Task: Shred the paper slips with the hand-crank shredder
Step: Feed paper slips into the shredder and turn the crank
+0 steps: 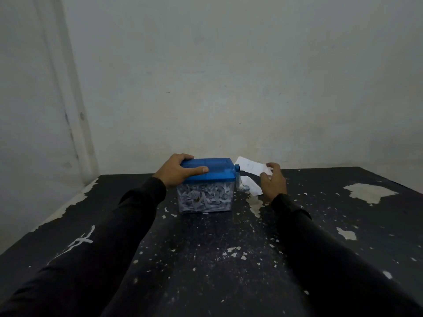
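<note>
Our left grip [177,171] clamps the shredder [207,185] lid; our right grip [272,179], beside the crank [238,173], pinches a paper slip [250,165].

Black table [206,259] with worn paint, its surface speckled with pale chips. Large bare patches [368,192] where the coating has flaked lie at far right and along the left edge. Behind, a plain whitish wall [229,76]; a room corner [68,99] at left.
</note>
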